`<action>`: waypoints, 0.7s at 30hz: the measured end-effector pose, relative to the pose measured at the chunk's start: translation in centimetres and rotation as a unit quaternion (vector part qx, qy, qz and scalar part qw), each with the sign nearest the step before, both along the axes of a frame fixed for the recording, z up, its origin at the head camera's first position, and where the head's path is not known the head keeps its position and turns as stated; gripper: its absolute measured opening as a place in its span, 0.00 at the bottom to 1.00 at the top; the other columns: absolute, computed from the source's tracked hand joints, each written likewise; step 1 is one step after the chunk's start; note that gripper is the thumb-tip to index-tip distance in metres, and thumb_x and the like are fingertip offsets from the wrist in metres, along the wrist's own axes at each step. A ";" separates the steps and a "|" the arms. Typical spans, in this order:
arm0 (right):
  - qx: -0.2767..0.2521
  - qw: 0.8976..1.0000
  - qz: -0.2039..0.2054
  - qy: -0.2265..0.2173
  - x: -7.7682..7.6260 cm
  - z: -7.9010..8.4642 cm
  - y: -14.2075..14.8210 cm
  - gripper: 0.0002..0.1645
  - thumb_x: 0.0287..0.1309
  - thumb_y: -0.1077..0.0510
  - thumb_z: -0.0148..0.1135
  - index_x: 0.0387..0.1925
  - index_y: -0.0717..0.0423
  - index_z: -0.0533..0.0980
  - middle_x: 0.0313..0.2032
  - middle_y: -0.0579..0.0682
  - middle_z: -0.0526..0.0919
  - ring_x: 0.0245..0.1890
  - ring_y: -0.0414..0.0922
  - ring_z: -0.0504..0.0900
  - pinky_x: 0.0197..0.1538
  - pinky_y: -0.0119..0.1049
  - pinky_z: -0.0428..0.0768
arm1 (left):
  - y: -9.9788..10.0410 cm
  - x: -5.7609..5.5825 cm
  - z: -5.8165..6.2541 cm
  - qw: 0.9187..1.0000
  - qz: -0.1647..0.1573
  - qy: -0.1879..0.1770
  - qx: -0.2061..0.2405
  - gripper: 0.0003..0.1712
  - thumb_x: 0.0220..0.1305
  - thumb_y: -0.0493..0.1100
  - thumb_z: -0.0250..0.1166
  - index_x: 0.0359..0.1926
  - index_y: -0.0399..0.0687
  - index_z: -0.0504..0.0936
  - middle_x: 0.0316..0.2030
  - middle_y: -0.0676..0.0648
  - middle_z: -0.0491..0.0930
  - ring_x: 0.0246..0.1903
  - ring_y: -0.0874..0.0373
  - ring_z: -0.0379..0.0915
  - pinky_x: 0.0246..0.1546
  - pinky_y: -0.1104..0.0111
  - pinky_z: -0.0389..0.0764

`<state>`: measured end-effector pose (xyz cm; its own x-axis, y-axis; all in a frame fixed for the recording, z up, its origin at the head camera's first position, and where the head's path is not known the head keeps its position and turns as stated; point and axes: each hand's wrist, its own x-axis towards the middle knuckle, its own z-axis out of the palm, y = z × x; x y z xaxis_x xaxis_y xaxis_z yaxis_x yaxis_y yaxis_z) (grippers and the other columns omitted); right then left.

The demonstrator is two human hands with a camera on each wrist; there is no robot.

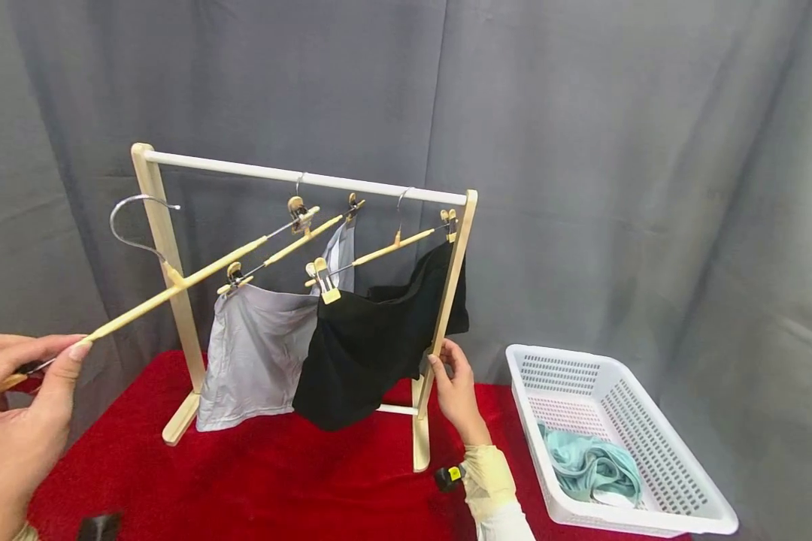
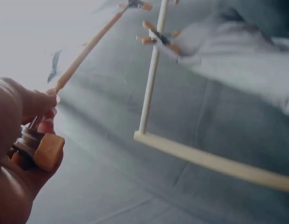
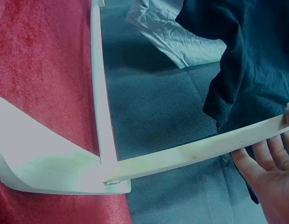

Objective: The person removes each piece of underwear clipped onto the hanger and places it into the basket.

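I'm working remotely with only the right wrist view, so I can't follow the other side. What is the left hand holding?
Observer: The left hand grips one end of a clip hanger.

Operator: Is that hanger hung up?

Observer: No, it is off the white rail, as the head view shows.

Operator: I can see part of a black garment. What holds its top?

Observer: Clips on another hanger, which is hooked over that rail.
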<state>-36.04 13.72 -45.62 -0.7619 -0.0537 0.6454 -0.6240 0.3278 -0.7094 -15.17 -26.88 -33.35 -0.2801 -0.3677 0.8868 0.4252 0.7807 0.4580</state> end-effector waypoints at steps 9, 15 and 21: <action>0.002 1.000 -0.004 -0.007 0.0 0.1 0.1 0.22 0.60 0.61 0.55 0.54 0.67 0.67 0.46 0.62 0.73 0.46 0.54 0.74 0.46 0.49 0.75 | -1.9 -1.5 0.5 0.997 0.065 -0.038 -0.018 0.10 0.54 0.34 0.63 0.36 0.30 0.81 0.29 0.50 0.71 0.34 0.77 0.56 0.31 0.86 0.56; 0.002 1.000 -0.015 -0.007 0.1 -0.1 0.0 0.22 0.59 0.61 0.55 0.54 0.67 0.67 0.46 0.62 0.74 0.46 0.54 0.74 0.47 0.50 0.75 | -2.0 -2.9 1.2 0.998 0.045 -0.038 -0.006 0.09 0.55 0.33 0.62 0.34 0.28 0.80 0.30 0.68 0.61 0.31 0.75 0.55 0.29 0.85 0.56; 0.003 1.000 -0.007 -0.001 0.0 -0.1 0.2 0.21 0.59 0.61 0.55 0.53 0.65 0.67 0.45 0.61 0.74 0.45 0.54 0.74 0.46 0.47 0.76 | -2.0 -4.6 1.8 0.995 0.080 -0.062 -0.016 0.11 0.58 0.37 0.60 0.36 0.30 0.81 0.31 0.42 0.70 0.31 0.77 0.54 0.31 0.85 0.56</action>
